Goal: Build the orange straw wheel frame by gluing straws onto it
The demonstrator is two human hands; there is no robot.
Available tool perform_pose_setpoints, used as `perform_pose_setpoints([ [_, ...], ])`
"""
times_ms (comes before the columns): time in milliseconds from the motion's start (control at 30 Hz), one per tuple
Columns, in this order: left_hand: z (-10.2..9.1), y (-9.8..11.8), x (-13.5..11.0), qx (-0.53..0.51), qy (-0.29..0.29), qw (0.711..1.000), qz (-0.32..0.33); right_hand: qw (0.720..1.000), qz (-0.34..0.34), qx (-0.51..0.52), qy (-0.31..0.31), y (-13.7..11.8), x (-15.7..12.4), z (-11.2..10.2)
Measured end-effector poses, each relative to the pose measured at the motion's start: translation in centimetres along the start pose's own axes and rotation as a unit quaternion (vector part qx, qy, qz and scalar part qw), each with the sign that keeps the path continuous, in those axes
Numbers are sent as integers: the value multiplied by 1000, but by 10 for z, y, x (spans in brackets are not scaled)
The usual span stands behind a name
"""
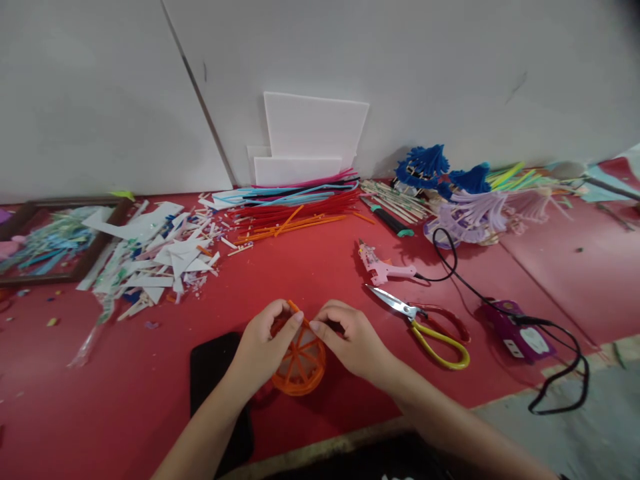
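Note:
Both my hands meet over a small orange basket-like frame (301,367) made of bent straws, resting on the red tabletop (310,273). My left hand (263,347) curls round its left side, thumb and fingers pinching an orange straw end at the top. My right hand (353,340) grips the right side, fingers closed on the rim. A black pad (215,373) lies under and left of the frame.
Yellow-handled scissors (425,323) lie right of my hands, a pink glue gun (383,267) with black cord beyond. Coloured straws (295,213), white scraps (155,257), white boards (310,140), blue and lilac straw crafts (465,193), a purple power adapter (520,333) and a framed tray (55,240).

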State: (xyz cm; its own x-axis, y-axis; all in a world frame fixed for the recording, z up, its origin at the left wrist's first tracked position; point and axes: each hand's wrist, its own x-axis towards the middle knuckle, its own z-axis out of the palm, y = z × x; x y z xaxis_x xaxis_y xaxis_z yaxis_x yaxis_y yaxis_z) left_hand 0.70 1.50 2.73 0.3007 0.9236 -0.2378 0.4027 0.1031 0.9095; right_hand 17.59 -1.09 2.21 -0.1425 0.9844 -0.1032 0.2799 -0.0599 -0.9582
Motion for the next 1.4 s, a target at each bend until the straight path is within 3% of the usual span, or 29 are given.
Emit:
perform_pose_setpoints([
  [467, 5, 0, -5, -13, 37, 999, -10, 987, 108, 109, 39, 19, 3, 0],
  [733, 11, -8, -3, -69, 93, 993, -9, 997, 30, 23, 71, 8, -7, -6],
  [1000, 16, 6, -18, -71, 110, 991, 15, 986, -111, -93, 79, 0, -13, 1],
  [1167, 19, 7, -18, -65, 146, 987, 20, 990, -102, -72, 68, -1, -8, 1],
  [1400, 22, -3, -14, -91, 198, 976, -8, 991, -10, -5, 135, 16, -1, -4],
])
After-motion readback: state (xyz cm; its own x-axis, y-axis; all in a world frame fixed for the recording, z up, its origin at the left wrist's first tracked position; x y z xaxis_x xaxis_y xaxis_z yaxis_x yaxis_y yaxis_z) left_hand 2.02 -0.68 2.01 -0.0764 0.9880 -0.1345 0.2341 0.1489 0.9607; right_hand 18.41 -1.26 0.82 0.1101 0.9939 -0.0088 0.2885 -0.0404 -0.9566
